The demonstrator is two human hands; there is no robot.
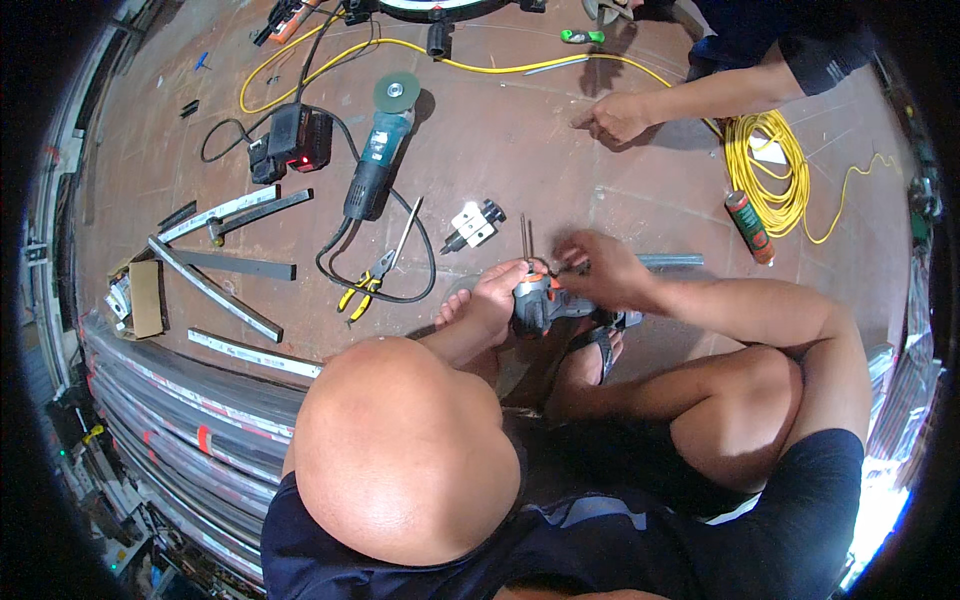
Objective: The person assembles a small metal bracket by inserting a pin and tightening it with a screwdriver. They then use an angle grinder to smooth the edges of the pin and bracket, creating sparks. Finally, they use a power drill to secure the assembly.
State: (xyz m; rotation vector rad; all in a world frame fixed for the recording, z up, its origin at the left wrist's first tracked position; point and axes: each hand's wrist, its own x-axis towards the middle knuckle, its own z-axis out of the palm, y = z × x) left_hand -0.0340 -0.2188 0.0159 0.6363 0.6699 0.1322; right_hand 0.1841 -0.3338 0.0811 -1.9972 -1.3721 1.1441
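Note:
A grey and orange handheld power tool [535, 312], seemingly a cordless drill, sits between my feet. A thin metal rod [524, 238] juts up from its far end. My left hand [492, 298] is closed around the orange front end of the drill, near the base of the rod. Beside it, on the right, my right hand [603, 268] is bent over the same end. Motion smears its fingers, so any grip there is hidden. A white and black metal fitting [472, 226] lies on the floor beyond my left hand.
An angle grinder [378, 160], yellow-handled pliers [368, 284], a charger with battery [300, 138] and metal bars [230, 264] lie to the left. At right are a coiled yellow cable [740, 160] and a canister [750, 228]. A co-worker's hand [618, 116] points toward the floor ahead.

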